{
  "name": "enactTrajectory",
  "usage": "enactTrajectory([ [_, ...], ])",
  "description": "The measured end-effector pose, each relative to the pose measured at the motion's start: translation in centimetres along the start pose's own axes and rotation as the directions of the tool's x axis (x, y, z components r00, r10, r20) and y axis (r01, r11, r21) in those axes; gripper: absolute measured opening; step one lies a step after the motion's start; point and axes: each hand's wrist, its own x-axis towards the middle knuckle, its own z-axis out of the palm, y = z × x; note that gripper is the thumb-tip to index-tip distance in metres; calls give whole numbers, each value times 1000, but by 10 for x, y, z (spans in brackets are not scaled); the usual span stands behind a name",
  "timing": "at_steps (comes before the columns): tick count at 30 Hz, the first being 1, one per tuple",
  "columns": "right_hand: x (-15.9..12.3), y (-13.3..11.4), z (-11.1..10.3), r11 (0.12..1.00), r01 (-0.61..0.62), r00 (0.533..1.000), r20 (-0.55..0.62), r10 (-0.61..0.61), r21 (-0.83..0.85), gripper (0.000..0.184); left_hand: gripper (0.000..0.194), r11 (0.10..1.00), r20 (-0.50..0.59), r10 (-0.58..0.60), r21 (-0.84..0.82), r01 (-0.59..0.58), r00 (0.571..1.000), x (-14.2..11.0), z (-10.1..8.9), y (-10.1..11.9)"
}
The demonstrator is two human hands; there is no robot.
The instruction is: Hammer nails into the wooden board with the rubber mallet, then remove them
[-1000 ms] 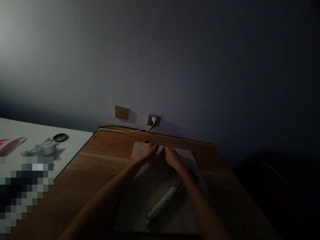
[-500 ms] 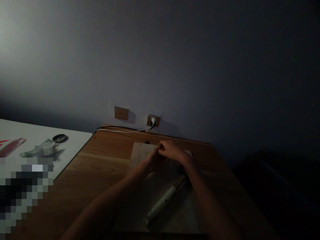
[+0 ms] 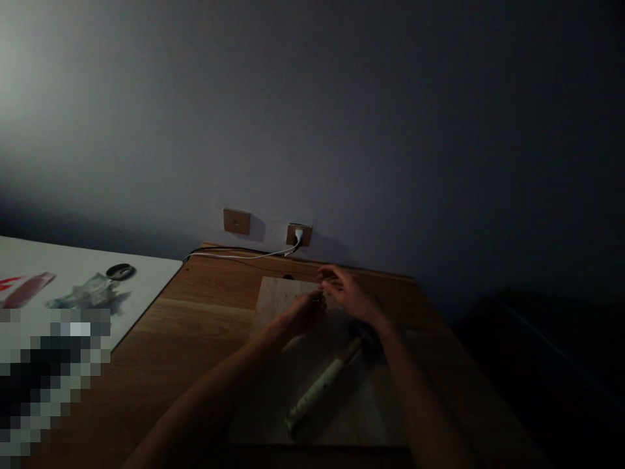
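Grey wall (image 3: 312, 111), one unit, fills most of my feed, dimly lit. Below it I log one honey-toned wooden surface (image 3: 195, 332), with one white panel (image 3: 151, 273) lying across its left end, the lower part hidden behind a pixelated patch.

Centre of the surface: one pale wooden board (image 3: 278, 299), carrying one hammer (image 3: 322, 384) set diagonally, its pale handle towards me and its dark head just beside the right wrist. I judge it stiff and head-heavy; I would take hold low on the handle, well away from the head.

Hands, two, both above the far part of the board and just apart: left hand (image 3: 303, 314), right hand (image 3: 349, 293). The left fingers (image 3: 317, 306) curl close together around a small glint; I cannot tell from here whether they pinch it. The right fingers (image 3: 332, 273) stretch out, slightly spread, on nothing I can make out.

On the panel, three items: one reddish object (image 3: 29, 291), one crumpled clear packet (image 3: 88, 293), one dark oval object (image 3: 120, 271).

On the wall, two tan plates: one bare plate (image 3: 237, 221), one socket (image 3: 299, 236) with one white plug and a trailing white cable (image 3: 244, 255).

Smallest entry, one glint (image 3: 319, 299): too dark to name. If metal, I judge it light and slippery, a fingertip job.
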Motion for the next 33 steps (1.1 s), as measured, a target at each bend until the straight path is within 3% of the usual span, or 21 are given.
enactTrajectory([
  [3,-21,11,-12,996,3,986,-166,11,84,25,32,913,-11,149,386,-133,989,-10,3,-7],
  [6,-49,22,-21,995,-43,962,-264,64,86,25,25,690,88,246,683,-238,965,-26,5,-13],
  [9,-79,32,-24,998,-56,948,-312,58,17,25,11,466,206,257,829,-308,944,-41,8,-15],
  [10,-89,36,-24,999,-48,944,-328,41,-13,24,11,359,258,253,870,-338,932,-46,8,-15],
  [12,-107,44,-24,998,-35,930,-366,12,-57,24,15,59,379,238,913,-403,894,-53,8,-15],
  [14,-124,54,-24,997,-34,914,-405,1,-76,24,19,-228,484,222,870,-437,846,-60,6,-16],
  [15,-132,60,-25,996,-38,907,-421,-1,-84,25,21,-307,519,222,841,-447,825,-64,3,-16],
  [18,-157,83,-28,987,-84,877,-481,8,-137,26,34,-327,570,252,810,-486,782,-80,-7,-21],
  [22,-196,121,-25,924,-278,817,-571,84,-263,33,55,-335,563,304,818,-467,768,-116,-29,-27],
  [25,-218,141,-15,853,-438,799,-557,226,-283,45,43,-322,480,448,873,-365,754,-152,-52,-32],
  [29,-226,147,-1,859,-475,789,-524,320,-191,57,34,-125,253,645,966,-227,721,-201,-89,-44],
  [33,-217,141,8,890,-452,775,-518,362,-54,61,29,36,67,717,990,-133,693,-239,-121,-56],
])
